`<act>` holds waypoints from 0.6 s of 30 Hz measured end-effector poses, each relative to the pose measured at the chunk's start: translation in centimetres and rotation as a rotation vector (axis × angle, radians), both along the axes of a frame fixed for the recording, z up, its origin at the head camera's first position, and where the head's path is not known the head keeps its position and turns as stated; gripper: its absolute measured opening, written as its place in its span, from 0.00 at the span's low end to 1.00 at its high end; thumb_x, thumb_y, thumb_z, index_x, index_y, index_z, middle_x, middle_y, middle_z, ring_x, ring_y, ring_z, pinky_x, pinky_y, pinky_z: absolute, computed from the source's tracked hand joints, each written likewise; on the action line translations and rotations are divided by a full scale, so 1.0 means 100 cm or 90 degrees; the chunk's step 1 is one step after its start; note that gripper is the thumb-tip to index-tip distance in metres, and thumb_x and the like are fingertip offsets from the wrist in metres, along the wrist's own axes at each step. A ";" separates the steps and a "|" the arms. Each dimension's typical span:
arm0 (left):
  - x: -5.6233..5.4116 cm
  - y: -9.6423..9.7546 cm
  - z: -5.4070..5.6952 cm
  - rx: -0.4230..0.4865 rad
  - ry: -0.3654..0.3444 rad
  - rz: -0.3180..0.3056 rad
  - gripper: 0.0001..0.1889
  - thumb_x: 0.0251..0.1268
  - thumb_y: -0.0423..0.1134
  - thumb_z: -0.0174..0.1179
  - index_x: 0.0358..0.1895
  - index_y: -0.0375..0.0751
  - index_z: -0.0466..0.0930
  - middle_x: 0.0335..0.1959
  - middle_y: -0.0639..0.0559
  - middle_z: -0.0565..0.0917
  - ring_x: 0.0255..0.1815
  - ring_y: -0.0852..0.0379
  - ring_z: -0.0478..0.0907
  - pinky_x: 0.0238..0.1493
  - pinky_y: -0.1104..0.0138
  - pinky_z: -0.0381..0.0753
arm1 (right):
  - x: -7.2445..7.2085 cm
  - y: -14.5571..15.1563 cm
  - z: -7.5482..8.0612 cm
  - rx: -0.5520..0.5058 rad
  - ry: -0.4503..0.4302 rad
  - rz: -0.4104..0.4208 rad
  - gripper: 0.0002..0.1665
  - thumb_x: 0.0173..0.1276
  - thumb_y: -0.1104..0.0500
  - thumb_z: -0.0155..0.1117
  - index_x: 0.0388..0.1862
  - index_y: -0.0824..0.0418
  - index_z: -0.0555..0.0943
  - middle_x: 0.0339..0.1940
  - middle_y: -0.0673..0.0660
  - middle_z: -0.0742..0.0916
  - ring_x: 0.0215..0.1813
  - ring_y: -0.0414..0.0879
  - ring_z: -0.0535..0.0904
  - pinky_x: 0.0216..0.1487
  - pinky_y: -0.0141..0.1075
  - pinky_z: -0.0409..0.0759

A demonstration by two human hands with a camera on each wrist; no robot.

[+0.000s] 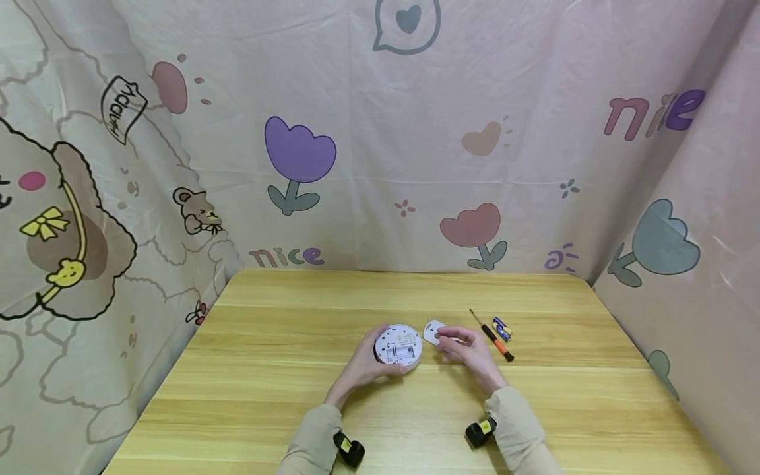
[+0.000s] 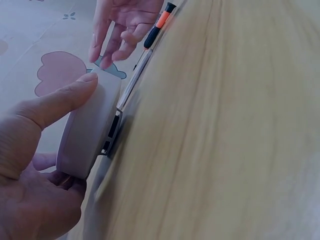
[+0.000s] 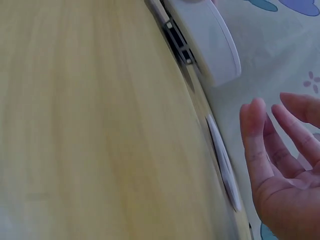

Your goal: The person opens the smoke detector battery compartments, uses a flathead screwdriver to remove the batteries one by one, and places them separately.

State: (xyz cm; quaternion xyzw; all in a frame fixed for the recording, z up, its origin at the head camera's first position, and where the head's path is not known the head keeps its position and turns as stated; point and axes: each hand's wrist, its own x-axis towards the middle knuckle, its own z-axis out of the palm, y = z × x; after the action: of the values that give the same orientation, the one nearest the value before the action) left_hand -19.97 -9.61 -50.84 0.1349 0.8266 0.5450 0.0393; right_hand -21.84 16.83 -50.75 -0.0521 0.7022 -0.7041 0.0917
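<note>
My left hand [image 1: 361,367] grips a round white smoke alarm [image 1: 406,339] by its rim, back side up, its open battery compartment showing no battery. In the left wrist view the thumb [image 2: 60,105] lies along the alarm's side, with other fingers partly hidden beneath it. My right hand [image 1: 471,356] hovers to the right, over a flat white mounting plate [image 1: 431,328] lying on the table. The right wrist view shows the right hand [image 3: 285,165] with fingers loosely bent and nothing held. That plate [image 3: 224,162] lies apart from it.
Right of the right hand, a screwdriver [image 1: 497,343] with a black and orange handle lies on the wooden table [image 1: 267,349]. Beside it are blue batteries [image 1: 502,329]. Patterned curtains [image 1: 368,158] hang at the back and sides.
</note>
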 end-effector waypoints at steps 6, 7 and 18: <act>-0.001 -0.001 -0.001 -0.017 -0.001 -0.033 0.57 0.43 0.40 0.81 0.76 0.29 0.56 0.75 0.27 0.64 0.74 0.28 0.62 0.76 0.34 0.59 | 0.000 -0.009 -0.003 -0.022 0.014 0.058 0.33 0.69 0.60 0.67 0.67 0.75 0.71 0.67 0.74 0.78 0.52 0.48 0.87 0.51 0.40 0.89; -0.001 -0.002 -0.001 -0.019 -0.002 -0.040 0.57 0.43 0.40 0.81 0.77 0.28 0.55 0.75 0.27 0.63 0.75 0.28 0.61 0.77 0.35 0.58 | 0.000 -0.011 -0.003 -0.027 0.018 0.071 0.33 0.69 0.60 0.67 0.68 0.75 0.70 0.68 0.74 0.76 0.52 0.47 0.87 0.51 0.40 0.89; -0.002 -0.005 0.000 -0.026 -0.010 -0.083 0.57 0.46 0.40 0.80 0.78 0.31 0.53 0.76 0.27 0.60 0.74 0.27 0.61 0.75 0.31 0.56 | 0.002 -0.021 -0.007 -0.035 0.010 0.149 0.33 0.73 0.63 0.60 0.72 0.75 0.65 0.73 0.77 0.70 0.51 0.43 0.85 0.53 0.41 0.89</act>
State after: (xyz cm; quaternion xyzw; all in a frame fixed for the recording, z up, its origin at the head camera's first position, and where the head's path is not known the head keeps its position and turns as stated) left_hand -20.12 -10.09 -50.83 0.1835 0.8265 0.5255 0.0840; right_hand -21.66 14.71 -51.40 -0.1418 0.6727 -0.7070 0.1660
